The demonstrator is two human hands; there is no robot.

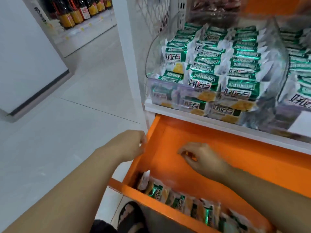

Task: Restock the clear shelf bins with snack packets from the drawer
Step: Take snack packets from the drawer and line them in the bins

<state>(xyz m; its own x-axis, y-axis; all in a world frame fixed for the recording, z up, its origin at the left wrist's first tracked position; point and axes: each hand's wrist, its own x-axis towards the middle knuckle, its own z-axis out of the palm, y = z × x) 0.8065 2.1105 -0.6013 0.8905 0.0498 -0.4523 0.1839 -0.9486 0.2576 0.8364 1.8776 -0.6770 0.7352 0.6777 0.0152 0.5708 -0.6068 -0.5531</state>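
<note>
Orange drawer open beneath clear shelf bin, bin heaped with green packets. Snack packets in a row against drawer's near wall, closer to the body than both hands, touched by neither. Left hand at drawer's left rim, fingers bent; grip unclear. Right hand over bare drawer floor, fingers loosely curled, empty.

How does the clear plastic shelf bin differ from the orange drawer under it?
The clear plastic shelf bin is see-through and heaped with green-and-white snack packets; the orange drawer is opaque and mostly bare, with a row of packets along its front wall. The bin sits on the white shelf; the drawer is pulled out below. Both hold the same packets.
</note>
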